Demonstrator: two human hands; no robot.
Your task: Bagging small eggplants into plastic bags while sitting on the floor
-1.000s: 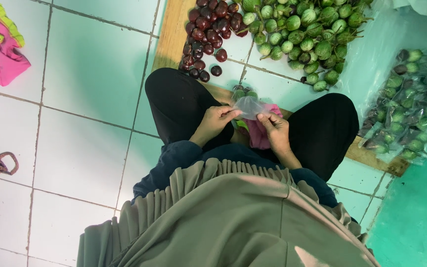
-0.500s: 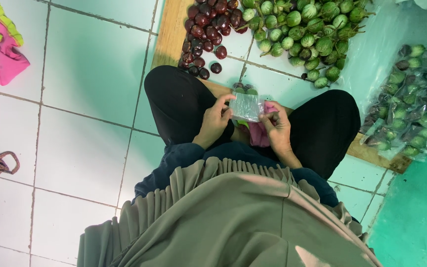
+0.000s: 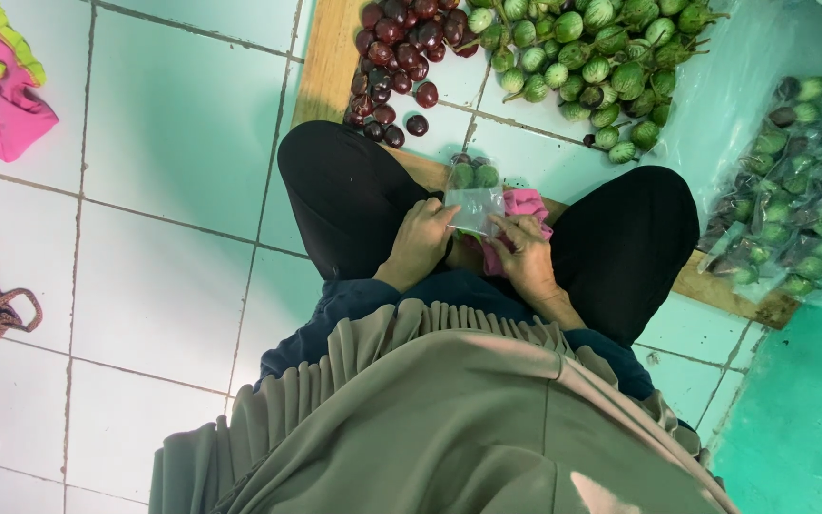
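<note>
With left hand (image 3: pixel 422 238) and right hand (image 3: pixel 523 249) both gripping the bag (image 3: pixel 474 198), pinch its mouth evenly so the eggplants (image 3: pixel 473 175) stay inside.

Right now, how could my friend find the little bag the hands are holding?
Find the person's black-trousered knees in the middle of the tiled floor. Between them, the left hand and right hand hold a small clear plastic bag with a few round green fruits. Unlike the filled bags piled at the right, it is alone and in hand.
</note>
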